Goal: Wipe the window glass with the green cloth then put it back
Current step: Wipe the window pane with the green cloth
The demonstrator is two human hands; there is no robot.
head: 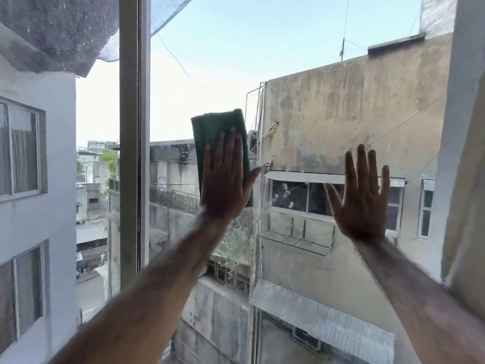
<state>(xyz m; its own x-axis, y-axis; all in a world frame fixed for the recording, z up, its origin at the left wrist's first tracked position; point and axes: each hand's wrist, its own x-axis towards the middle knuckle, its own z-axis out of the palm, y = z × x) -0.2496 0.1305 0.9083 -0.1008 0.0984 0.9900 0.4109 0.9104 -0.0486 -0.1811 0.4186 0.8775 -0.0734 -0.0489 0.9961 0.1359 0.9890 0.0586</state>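
Green cloth (219, 127), folded into a tall strip, lies flat against the window glass (301, 61) under the left hand (225, 179), which is spread wide with straight fingers and presses it with the palm rather than gripping it, so that the top of the cloth sticks up above the fingertips and a thin edge shows beside the thumb. To the right of that hand and well apart from it, the right hand (362, 198) is just as open, fingers fanned upward and holding nothing, its palm seemingly laid on the bare pane, though real contact is hard to judge. Left of the cloth-pressing hand stands the upright window frame (133, 127).
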